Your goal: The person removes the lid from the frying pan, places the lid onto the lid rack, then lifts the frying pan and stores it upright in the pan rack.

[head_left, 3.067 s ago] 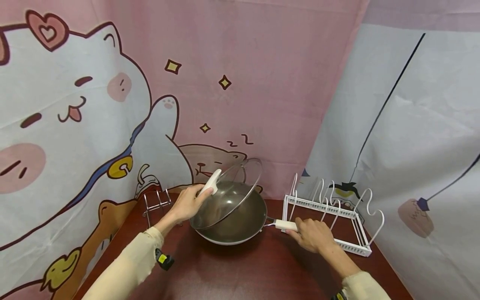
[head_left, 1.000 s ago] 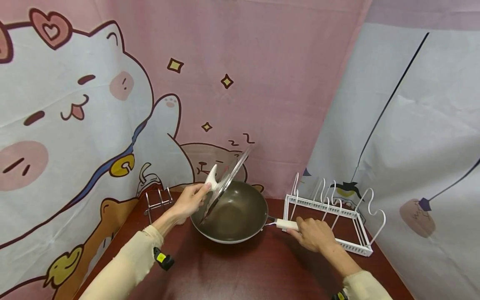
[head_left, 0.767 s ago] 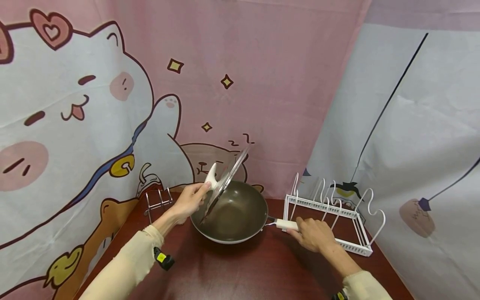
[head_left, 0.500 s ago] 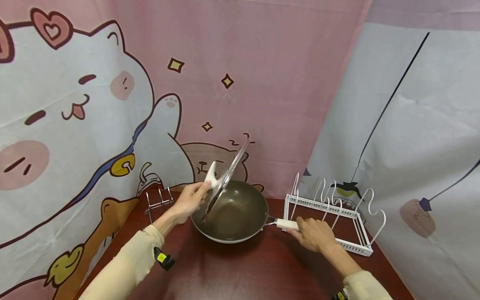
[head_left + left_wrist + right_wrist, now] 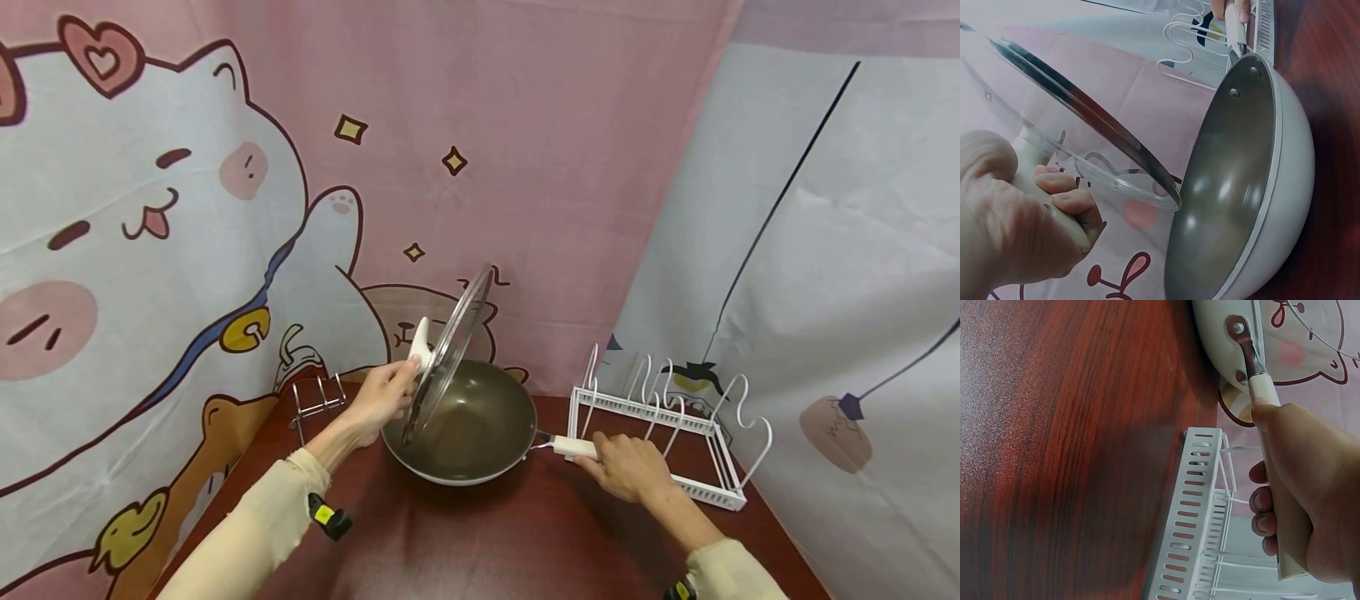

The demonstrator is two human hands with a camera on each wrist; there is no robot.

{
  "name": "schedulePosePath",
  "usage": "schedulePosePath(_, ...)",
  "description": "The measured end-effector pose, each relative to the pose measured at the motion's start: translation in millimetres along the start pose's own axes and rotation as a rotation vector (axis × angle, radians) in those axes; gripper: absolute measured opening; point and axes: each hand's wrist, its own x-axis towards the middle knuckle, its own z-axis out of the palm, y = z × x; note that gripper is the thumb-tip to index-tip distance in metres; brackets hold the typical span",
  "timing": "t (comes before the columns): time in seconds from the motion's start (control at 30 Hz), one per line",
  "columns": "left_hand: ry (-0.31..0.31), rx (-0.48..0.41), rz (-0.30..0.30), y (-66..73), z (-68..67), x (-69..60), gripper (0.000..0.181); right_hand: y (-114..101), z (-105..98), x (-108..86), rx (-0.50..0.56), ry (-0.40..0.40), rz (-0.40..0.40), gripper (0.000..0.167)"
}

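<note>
A wok (image 5: 468,425) with a dark inside and a pale outside stands on the table. My right hand (image 5: 630,468) grips its cream handle (image 5: 574,447); the right wrist view shows the fingers wrapped round that handle (image 5: 1290,531). With my left hand (image 5: 381,398) I hold the white knob (image 5: 422,343) of a clear glass lid (image 5: 455,342). The lid is steeply tilted over the wok's left side. In the left wrist view the fingers curl round the knob, and the lid's metal rim (image 5: 1104,125) comes close to the wok's edge; whether they touch I cannot tell.
To the right stands a white rack (image 5: 716,467) with wavy wire dividers, close behind the wok's handle. A small metal wire rack (image 5: 318,408) sits at the left of the reddish-brown table (image 5: 480,542). Printed curtains (image 5: 540,208) hang behind and at both sides.
Over these seconds my left hand has turned the lid from a slant over the wok to a steeper tilt, lifting its upper edge. My right hand and the wok have stayed put.
</note>
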Motion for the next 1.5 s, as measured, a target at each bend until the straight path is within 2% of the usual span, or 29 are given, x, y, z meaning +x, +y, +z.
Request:
schedulePosePath(0.27, 0.010, -0.022, -0.016, 1.8, 0.7, -2.0, 0.051, 0.4, -0.1, 0.2, -0.001, -0.002, 0.001, 0.045)
schedulePosePath(0.53, -0.006, -0.076, -0.014, -0.1, -1.0, -2.6, 0.053, 0.0, 1.0, -0.5, -0.001, -0.002, 0.005, 0.046)
schedulePosePath(1.5, 0.088, -0.118, -0.069, 1.5, -3.9, -5.7, 0.046, 0.4, -0.1, 0.6, -0.001, -0.010, 0.005, 0.047)
